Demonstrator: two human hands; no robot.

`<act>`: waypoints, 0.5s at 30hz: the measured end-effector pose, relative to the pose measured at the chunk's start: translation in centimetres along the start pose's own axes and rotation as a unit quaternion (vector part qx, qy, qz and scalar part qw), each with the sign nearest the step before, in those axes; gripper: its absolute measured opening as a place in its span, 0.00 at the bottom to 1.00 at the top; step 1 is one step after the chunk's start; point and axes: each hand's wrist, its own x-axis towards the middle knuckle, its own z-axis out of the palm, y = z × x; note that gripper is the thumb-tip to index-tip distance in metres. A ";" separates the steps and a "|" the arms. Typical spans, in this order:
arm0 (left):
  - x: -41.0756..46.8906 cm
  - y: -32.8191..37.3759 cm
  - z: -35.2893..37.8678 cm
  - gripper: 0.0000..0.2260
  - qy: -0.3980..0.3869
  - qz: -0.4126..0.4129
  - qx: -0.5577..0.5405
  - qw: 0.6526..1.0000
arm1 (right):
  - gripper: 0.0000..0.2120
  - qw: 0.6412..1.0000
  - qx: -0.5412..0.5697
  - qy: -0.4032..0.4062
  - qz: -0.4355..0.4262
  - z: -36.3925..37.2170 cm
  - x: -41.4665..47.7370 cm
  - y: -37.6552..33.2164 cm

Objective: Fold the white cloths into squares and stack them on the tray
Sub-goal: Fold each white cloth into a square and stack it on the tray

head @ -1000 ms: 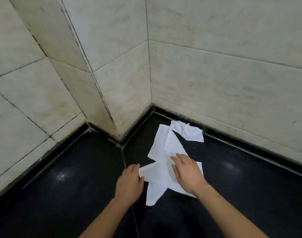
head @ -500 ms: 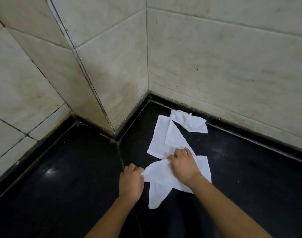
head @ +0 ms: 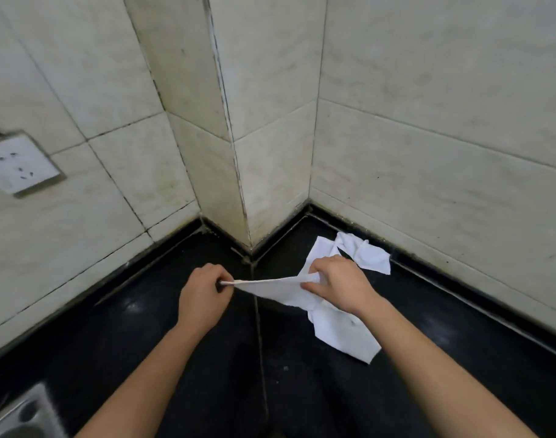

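A white cloth [head: 279, 290] is lifted off the black counter [head: 143, 327] and stretched between my hands. My left hand [head: 202, 294] pinches its left corner. My right hand [head: 336, 284] grips its top edge near the other end, and the rest hangs down in loose folds to the right [head: 343, 336]. Behind my right hand, near the wall corner, more white cloth [head: 365, 256] lies crumpled on the counter. No tray is in view.
Pale tiled walls [head: 428, 137] close in the counter at the back, with a jutting corner [head: 235, 172] in the middle. A wall socket [head: 17, 165] sits at the left. A steel sink edge [head: 20, 415] shows at the bottom left.
Both hands went from resting on the flat cloth to gripping it. They lifted it off the counter and pulled it taut, my left hand moving leftward. The view has tilted up and left.
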 end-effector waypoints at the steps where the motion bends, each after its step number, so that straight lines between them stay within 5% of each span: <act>1: -0.5 -0.3 -1.1 0.10 -0.005 -0.007 -0.024 1.000 | 0.10 0.999 0.038 -0.020 0.013 -0.8 -0.2 -0.3; 7: -4.5 -2.3 -6.2 0.05 -0.037 -0.078 -0.183 0.979 | 0.06 0.983 0.158 -0.088 -0.008 -2.2 -1.5 -1.8; 15: -7.6 -5.4 -5.7 0.04 -0.040 -0.162 -0.209 0.964 | 0.04 0.979 0.191 -0.075 0.012 1.7 -2.0 -4.4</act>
